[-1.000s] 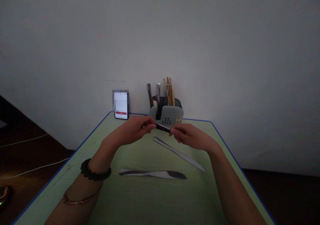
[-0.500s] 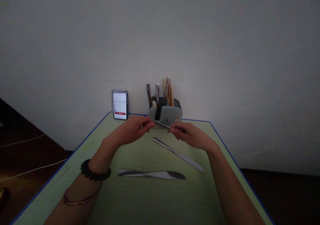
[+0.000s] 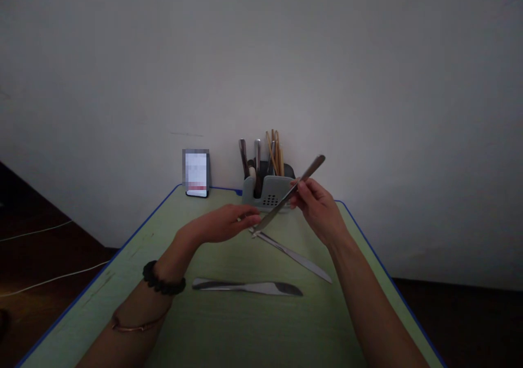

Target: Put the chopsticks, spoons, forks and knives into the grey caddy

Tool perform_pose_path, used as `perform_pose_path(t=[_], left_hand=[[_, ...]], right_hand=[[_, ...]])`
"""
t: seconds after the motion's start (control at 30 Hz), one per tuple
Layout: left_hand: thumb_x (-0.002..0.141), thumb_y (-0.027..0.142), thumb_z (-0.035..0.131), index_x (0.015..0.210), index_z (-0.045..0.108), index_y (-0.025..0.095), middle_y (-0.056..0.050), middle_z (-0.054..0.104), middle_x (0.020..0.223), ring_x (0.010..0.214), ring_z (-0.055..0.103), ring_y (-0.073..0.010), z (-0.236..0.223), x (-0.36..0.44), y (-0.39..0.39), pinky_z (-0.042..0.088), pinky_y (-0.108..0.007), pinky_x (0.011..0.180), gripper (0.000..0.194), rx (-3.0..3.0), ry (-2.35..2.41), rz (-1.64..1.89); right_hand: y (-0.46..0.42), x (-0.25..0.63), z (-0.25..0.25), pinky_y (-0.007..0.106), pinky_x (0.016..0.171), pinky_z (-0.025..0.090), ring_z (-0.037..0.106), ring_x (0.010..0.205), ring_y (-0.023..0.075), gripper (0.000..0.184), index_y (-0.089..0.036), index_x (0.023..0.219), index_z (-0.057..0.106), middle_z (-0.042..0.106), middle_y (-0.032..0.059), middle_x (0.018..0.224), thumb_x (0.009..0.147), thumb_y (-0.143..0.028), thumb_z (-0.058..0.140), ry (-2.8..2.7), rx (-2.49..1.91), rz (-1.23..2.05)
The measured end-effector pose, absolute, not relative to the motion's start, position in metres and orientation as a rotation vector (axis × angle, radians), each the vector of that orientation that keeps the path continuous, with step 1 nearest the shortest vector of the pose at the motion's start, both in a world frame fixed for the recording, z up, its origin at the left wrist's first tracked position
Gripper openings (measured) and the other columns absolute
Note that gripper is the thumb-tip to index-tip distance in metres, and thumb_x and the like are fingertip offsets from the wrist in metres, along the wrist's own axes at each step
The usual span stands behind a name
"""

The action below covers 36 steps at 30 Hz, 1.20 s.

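Note:
My right hand (image 3: 316,204) grips a metal table knife (image 3: 286,198) near its handle, tilted so the handle points up to the right and the blade down to the left. The blade tip reaches the fingertips of my left hand (image 3: 229,224), whose fingers are stretched out just above the green table (image 3: 122,281). I cannot tell whether those fingertips touch the blade. A second knife (image 3: 292,253) lies slanted on the table under the held one. A third knife (image 3: 247,287) lies crosswise nearer to me.
A grey cutlery holder (image 3: 267,191) with metal handles and wooden chopsticks stands at the table's far edge against the white wall. A lit phone (image 3: 196,173) leans upright to its left. White cables run over the dark floor at left.
The knife was held level between both hands. Now my right hand has lifted the handle end up and to the right, and my left hand has loosened and dropped near the blade tip.

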<state>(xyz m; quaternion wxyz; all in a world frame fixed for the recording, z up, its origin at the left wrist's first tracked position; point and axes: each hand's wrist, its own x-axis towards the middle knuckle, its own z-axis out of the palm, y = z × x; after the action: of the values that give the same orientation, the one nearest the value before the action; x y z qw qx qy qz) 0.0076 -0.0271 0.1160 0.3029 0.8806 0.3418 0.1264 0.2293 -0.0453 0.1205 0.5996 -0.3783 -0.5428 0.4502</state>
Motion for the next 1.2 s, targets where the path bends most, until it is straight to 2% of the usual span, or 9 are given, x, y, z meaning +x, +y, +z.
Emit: perform_pose_path(t=[0.1,0.2,0.37,0.53,0.67,0.87,1.07,1.2], left_hand=[[0.095,0.046,0.027,0.097,0.057,0.017,-0.002,0.064,0.078,0.071,0.058,-0.0136,0.114,0.009,-0.027,0.044,-0.024,0.068,0.041,2.229,0.872,0.323],[0.095,0.042,0.027,0.092,0.055,0.017,0.003,0.054,0.062,0.057,0.050,-0.0111,0.112,0.008,-0.026,0.040,-0.022,0.059,0.037,2.244,0.888,0.316],[0.095,0.043,0.026,0.081,0.054,0.017,0.002,0.051,0.068,0.064,0.048,-0.0120,0.113,0.005,-0.024,0.038,-0.023,0.062,0.040,2.324,0.953,0.375],[0.095,0.049,0.021,0.083,0.057,0.017,0.002,0.049,0.067,0.063,0.047,-0.0125,0.113,0.004,-0.024,0.039,-0.023,0.061,0.049,2.268,0.953,0.382],[0.095,0.045,0.024,0.089,0.057,0.017,0.002,0.053,0.063,0.056,0.049,-0.0109,0.113,0.002,-0.022,0.040,-0.022,0.056,0.043,2.203,0.892,0.300],[0.094,0.039,0.029,0.086,0.059,0.015,-0.002,0.063,0.069,0.064,0.058,-0.0123,0.115,-0.005,-0.016,0.044,-0.022,0.062,0.039,2.243,0.902,0.368],[0.093,0.037,0.028,0.086,0.061,0.013,-0.006,0.067,0.073,0.066,0.060,-0.0146,0.105,-0.017,-0.005,0.045,-0.026,0.064,0.041,2.308,1.070,0.285],[0.090,0.033,0.034,0.087,0.062,0.013,-0.007,0.069,0.078,0.070,0.062,-0.0157,0.098,-0.019,-0.002,0.044,-0.026,0.064,0.034,2.289,1.115,0.232]], right_hand=[[-0.048,0.227,0.123,0.024,0.063,0.049,0.057,0.062,0.0087,0.026,-0.021,0.084,0.060,0.060,-0.0029,0.075,0.071,-0.041,0.071,-1.203,-0.886,1.112],[-0.049,0.226,0.125,0.026,0.067,0.052,0.061,0.064,0.0097,0.028,-0.020,0.081,0.061,0.064,-0.0011,0.078,0.068,-0.042,0.073,-1.172,-0.897,1.178],[-0.049,0.227,0.126,0.025,0.069,0.053,0.065,0.067,0.0116,0.032,-0.018,0.078,0.063,0.067,0.0022,0.078,0.072,-0.049,0.068,-1.140,-0.894,1.252],[-0.049,0.227,0.126,0.026,0.069,0.054,0.065,0.066,0.0123,0.033,-0.017,0.076,0.064,0.068,0.0030,0.077,0.073,-0.049,0.067,-1.143,-0.910,1.235],[-0.050,0.227,0.127,0.028,0.066,0.055,0.064,0.062,0.0116,0.034,-0.017,0.080,0.063,0.068,0.0030,0.079,0.073,-0.049,0.068,-1.202,-0.928,1.086],[-0.058,0.228,0.142,0.030,0.065,0.056,0.065,0.063,0.0123,0.028,-0.019,0.083,0.060,0.068,0.0030,0.084,0.078,-0.047,0.063,-1.247,-0.982,0.809],[-0.044,0.232,0.176,0.029,0.066,0.057,0.065,0.065,0.0115,0.028,-0.019,0.085,0.057,0.067,0.0040,0.088,0.081,-0.048,0.059,-1.290,-0.948,0.538],[-0.019,0.228,0.204,0.031,0.067,0.057,0.065,0.064,0.0119,0.029,-0.017,0.084,0.057,0.066,0.0052,0.086,0.082,-0.046,0.059,-1.450,-0.948,0.454]])
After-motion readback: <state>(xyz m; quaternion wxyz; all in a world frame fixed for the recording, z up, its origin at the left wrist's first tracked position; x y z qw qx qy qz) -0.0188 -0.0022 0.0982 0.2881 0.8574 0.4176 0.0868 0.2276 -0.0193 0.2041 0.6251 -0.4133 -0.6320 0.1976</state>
